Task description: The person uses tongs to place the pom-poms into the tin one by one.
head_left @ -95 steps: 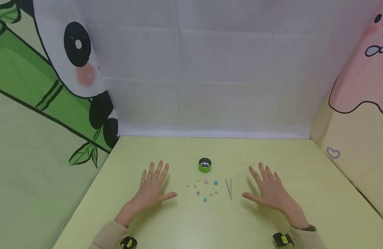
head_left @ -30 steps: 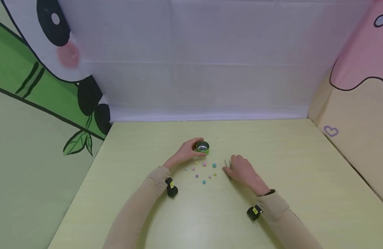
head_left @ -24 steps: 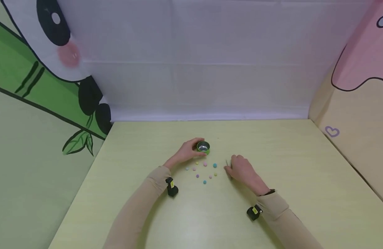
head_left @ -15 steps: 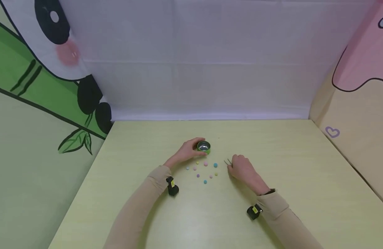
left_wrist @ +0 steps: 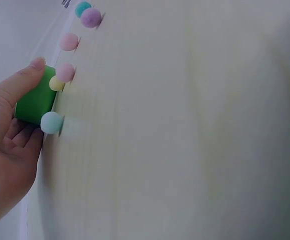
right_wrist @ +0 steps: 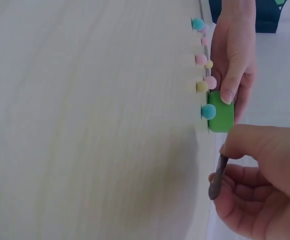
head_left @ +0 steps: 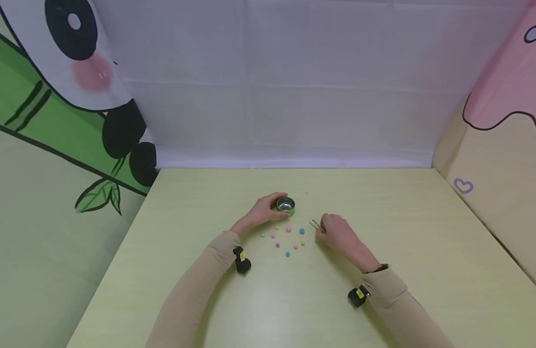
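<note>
Tweezers [head_left: 316, 225] are pinched in the right hand [head_left: 337, 234]; left hand [head_left: 261, 212] grips the green cup [head_left: 286, 206] beside pompoms [head_left: 288, 229].

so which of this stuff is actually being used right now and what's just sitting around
In use:
- green cup, gripped by the left hand
- tweezers, pinched in the right hand
- small coloured balls on the table between the hands

Just there:
- table
- panda backdrop
- pink cartoon panel
- black wrist cameras

beige sleeves [head_left: 383, 290], black wrist cameras [head_left: 357, 296]
</note>
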The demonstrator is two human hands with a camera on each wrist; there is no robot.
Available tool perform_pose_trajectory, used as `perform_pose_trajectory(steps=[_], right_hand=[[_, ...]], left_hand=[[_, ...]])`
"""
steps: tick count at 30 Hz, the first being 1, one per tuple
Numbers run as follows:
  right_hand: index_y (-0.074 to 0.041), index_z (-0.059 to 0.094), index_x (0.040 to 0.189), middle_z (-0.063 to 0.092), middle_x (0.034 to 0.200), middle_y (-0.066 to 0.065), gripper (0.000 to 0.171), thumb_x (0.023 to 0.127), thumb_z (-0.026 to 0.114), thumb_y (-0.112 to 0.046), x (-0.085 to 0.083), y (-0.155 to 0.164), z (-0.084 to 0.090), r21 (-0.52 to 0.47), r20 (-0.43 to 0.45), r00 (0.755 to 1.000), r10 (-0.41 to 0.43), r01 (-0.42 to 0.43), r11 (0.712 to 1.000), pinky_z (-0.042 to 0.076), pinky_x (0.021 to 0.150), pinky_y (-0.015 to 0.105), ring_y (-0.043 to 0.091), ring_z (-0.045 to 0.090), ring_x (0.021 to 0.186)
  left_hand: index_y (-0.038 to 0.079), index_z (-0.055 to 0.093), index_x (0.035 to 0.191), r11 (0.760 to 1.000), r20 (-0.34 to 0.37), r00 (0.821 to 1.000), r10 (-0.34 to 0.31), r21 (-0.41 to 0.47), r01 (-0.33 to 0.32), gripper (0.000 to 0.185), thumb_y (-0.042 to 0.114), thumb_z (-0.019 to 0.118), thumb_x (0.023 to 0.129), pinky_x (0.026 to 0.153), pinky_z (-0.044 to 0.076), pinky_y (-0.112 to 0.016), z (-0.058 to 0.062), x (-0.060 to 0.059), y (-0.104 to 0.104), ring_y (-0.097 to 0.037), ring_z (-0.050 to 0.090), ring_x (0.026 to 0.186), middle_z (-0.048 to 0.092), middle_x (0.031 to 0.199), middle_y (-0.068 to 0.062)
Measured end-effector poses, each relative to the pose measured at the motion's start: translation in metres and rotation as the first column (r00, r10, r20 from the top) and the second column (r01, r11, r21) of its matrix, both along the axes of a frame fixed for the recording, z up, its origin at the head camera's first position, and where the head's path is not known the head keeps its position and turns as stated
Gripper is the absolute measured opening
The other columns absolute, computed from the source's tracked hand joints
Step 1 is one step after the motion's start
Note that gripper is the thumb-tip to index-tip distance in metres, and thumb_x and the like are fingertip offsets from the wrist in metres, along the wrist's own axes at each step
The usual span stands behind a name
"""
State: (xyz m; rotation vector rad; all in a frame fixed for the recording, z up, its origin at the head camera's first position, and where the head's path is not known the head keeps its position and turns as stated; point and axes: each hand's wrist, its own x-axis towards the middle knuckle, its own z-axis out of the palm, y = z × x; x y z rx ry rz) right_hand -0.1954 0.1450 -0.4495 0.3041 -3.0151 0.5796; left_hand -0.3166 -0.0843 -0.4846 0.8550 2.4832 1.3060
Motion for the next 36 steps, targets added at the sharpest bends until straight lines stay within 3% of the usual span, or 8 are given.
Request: perform_pose_trajectory(steps=[9,14,28,36], right_hand=[[-0.005,0.060,0.084,0.057,0.073,0.003,0.009,0.087,0.068,-0.005,-0.0031,0.0018,0.0041,0.006,-0.034,0.983,0.183,-0.183,0.983,0.040,0.058,0.021,0.012,0.047,0.067],[-0.007,0.063,0.084,0.058,0.074,0.000,0.007,0.088,0.069,-0.005,-0.0024,0.0023,0.0061,0.013,-0.052,0.969,0.242,-0.241,0.970,0.042,0.061,0.020,0.010,0.048,0.068],[-0.002,0.067,0.084,0.063,0.077,0.001,0.007,0.085,0.072,-0.007,-0.0078,0.0082,0.0027,0.069,-0.084,0.951,0.298,-0.293,0.954,0.048,0.065,0.021,0.008,0.051,0.070],[-0.007,0.069,0.082,0.061,0.075,-0.001,0.005,0.085,0.069,-0.002,-0.0057,0.0081,0.0025,0.090,-0.101,0.944,0.314,-0.306,0.948,0.044,0.063,0.021,0.008,0.048,0.068]], left_hand=[[0.004,0.046,0.145,1.000,0.006,1.000,-0.001,0.001,0.001,0.074,0.022,0.081,0.083,0.116,0.043,-0.038,0.0008,-0.0009,0.0007,-0.029,0.052,0.136,0.054,0.145,-0.015],[0.005,0.046,0.146,1.000,0.008,1.000,0.003,0.005,-0.003,0.073,0.022,0.080,0.083,0.117,0.041,-0.039,0.0004,-0.0004,0.0019,-0.029,0.051,0.137,0.054,0.146,-0.014],[0.005,0.046,0.145,1.000,-0.007,1.000,0.003,-0.002,-0.003,0.073,0.022,0.081,0.083,0.118,0.041,-0.039,0.0025,-0.0013,0.0041,-0.029,0.051,0.137,0.054,0.145,-0.014],[0.005,0.046,0.145,1.000,-0.005,1.000,-0.004,0.003,0.004,0.073,0.021,0.081,0.083,0.118,0.041,-0.039,0.0023,0.0010,0.0048,-0.029,0.051,0.137,0.054,0.145,-0.014]])
